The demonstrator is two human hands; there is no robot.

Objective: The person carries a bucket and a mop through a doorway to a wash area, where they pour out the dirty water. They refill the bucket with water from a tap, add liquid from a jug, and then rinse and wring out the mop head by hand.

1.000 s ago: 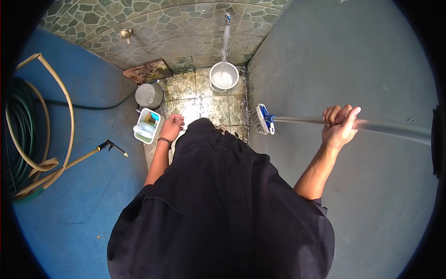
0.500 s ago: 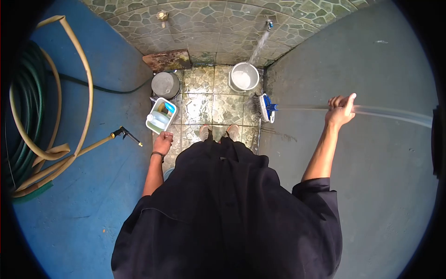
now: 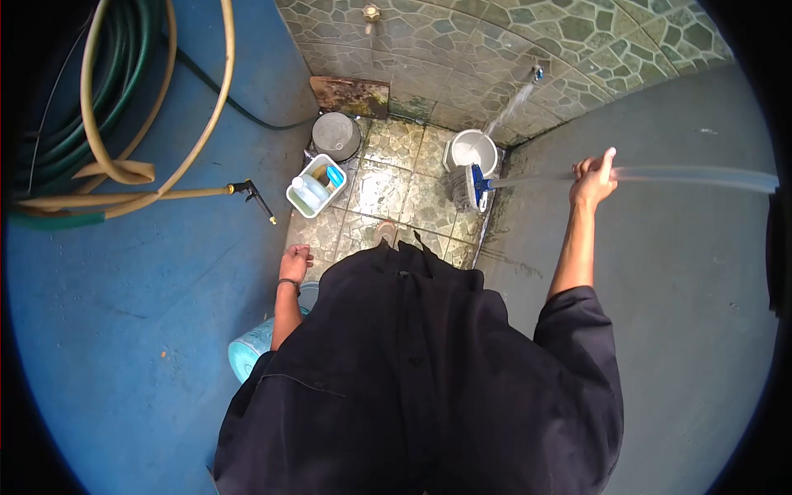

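Observation:
A long pale handle (image 3: 693,175), blurred by motion, runs through my right hand (image 3: 595,178), whose fingers are wrapped round it with the thumb sticking up. At its far end is a blue and white brush head (image 3: 476,187), bristles to the left, just in front of a white bucket (image 3: 473,150). Water pours from the wall tap (image 3: 538,73) into that bucket. My left hand (image 3: 296,262) hangs with loosely curled fingers and nothing visible in it, below a white tub (image 3: 317,186) that holds a bottle and a blue item.
A grey round container (image 3: 336,136) stands behind the tub, near a stained board (image 3: 351,96). Coiled hoses (image 3: 124,74) and a spray nozzle (image 3: 256,198) hang along the blue wall at left. A turquoise bucket (image 3: 252,346) lies beside my left forearm.
The view has shifted, so the room's things sit further right. The brush has moved closer to the white bucket, still in my right hand. The turquoise bucket has come into view.

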